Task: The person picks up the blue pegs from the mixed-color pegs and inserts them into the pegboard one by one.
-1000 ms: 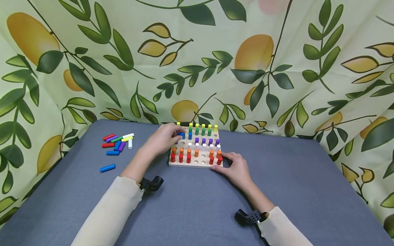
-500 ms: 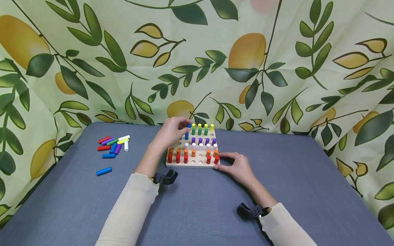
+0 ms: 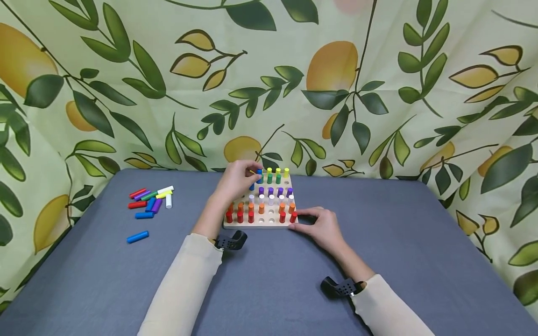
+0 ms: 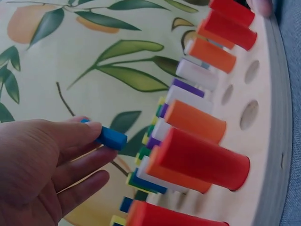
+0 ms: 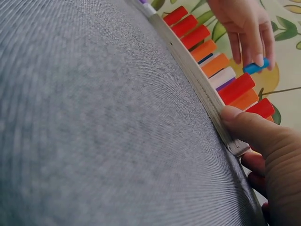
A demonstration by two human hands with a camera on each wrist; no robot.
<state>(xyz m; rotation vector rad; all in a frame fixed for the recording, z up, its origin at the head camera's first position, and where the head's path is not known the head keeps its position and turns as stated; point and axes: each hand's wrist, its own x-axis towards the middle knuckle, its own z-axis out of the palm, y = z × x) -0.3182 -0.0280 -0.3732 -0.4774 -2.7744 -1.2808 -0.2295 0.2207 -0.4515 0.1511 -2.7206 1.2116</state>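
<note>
My left hand [image 3: 237, 181] is over the back left part of a wooden pegboard [image 3: 262, 226]. Between its thumb and fingertips it pinches a blue peg [image 4: 112, 137], held up close to the green pegs [image 3: 270, 178]. The board carries upright rows of red, orange, white, purple, blue, green and yellow pegs, with some holes bare in the red and orange rows. At the near right corner, my right hand [image 3: 321, 229] grips the board, its thumb [image 5: 235, 116] along the front edge and the fingers at the side. The left hand hides the board's back left pegs in the head view.
Left of the board lies a loose pile of pegs [image 3: 151, 200] in several colours. A single blue peg [image 3: 138, 237] lies nearer to me, apart from the pile. The grey cloth [image 3: 269, 280] covers the table, and a leaf-patterned curtain [image 3: 269, 93] hangs behind it.
My left hand has moved rightward and up over the board, carrying the blue peg from the blue row toward the green row. My right hand keeps its hold on the corner; the head view shifts slightly.
</note>
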